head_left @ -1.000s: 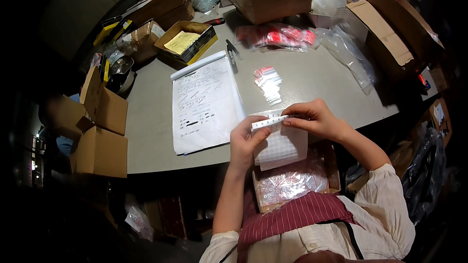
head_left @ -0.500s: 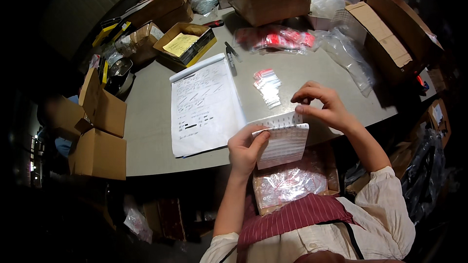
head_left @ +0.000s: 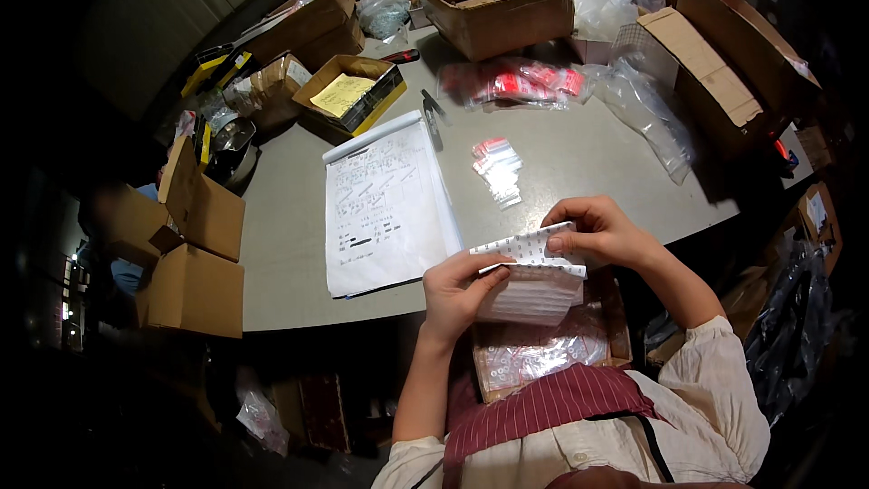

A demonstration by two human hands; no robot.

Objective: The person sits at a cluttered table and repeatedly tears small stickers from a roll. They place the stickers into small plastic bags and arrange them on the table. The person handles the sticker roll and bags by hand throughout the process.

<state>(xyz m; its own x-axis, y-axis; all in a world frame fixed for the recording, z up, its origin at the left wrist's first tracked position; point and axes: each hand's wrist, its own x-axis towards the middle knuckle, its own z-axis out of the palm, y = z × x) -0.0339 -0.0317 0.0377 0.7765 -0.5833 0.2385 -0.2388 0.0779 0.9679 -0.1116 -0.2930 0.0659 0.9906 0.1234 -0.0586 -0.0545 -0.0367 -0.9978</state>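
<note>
My left hand (head_left: 453, 294) and right hand (head_left: 597, 234) both pinch the bag stack (head_left: 534, 285); its top strip (head_left: 520, 246) has now folded over, exposing the next bag.

A grey desk (head_left: 588, 158) fills the centre of the frame. On it lie a large printed sheet (head_left: 385, 208) at centre left, a small pile of clear bags (head_left: 497, 167) mid-frame, red-filled packets (head_left: 525, 83) above, an open cardboard box (head_left: 493, 2) at top, and a yellow-lined box (head_left: 351, 95) upper left.
</note>
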